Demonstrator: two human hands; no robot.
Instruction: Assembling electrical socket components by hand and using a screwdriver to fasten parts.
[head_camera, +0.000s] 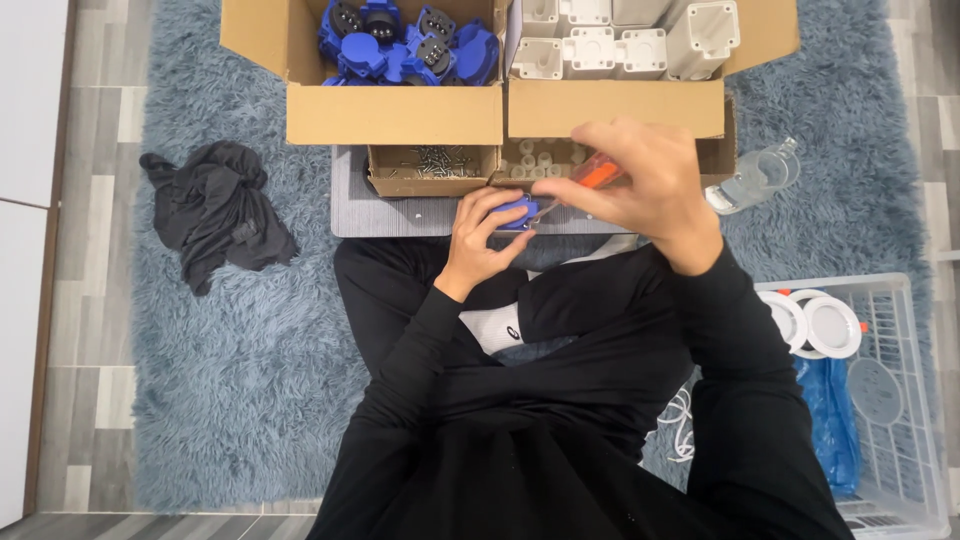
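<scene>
Head view — left fingers (478, 222) wrap blue part (516, 211); right fingers (590, 190) pinch orange-handled screwdriver (598, 176).

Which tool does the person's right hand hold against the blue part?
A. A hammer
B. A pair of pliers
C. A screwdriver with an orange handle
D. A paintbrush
C: the right hand grips a screwdriver with an orange handle, its thin shaft pointing down to the blue part that the left hand holds.

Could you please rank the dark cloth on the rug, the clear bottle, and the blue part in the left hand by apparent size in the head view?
1. dark cloth
2. clear bottle
3. blue part, mostly hidden by the left hand, so unsure.
</scene>
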